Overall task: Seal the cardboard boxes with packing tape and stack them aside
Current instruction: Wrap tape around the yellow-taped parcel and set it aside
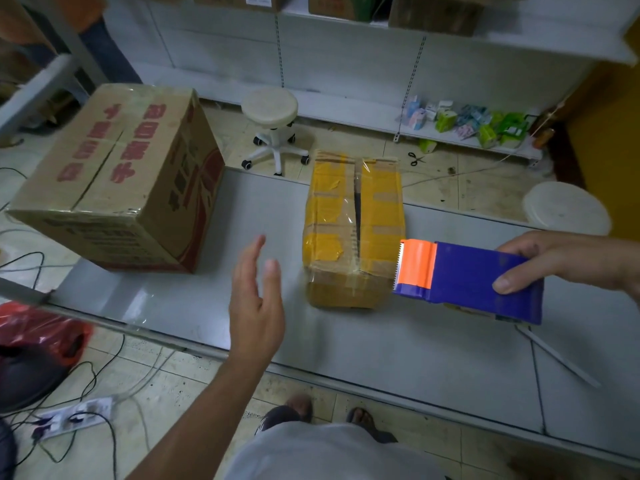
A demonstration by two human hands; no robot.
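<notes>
Centrally on the grey worktop (346,341) lies a small yellow-taped box (349,230); just beside it the right hand (561,261) grips a blue tape dispenser (474,282). Left hand (256,299) hovers, fingers relaxed, holding nothing. A larger box (117,174) sits far left.

A large brown cardboard box (114,174) stands at the left end of the counter (346,341), upright, with its top flaps closed along a middle seam and red characters printed across the top and side. A smaller box (353,230) lies near the middle of the counter, well apart from the first, its long side pointing away from the person. It is creased and patched with yellow-tan tape, with glossy clear tape along its centre seam, where a dark gap shows. A blue tape dispenser (478,282) with an orange toothed front is gripped by the right hand (561,261), its blade just beside the small box's near right corner.
</notes>
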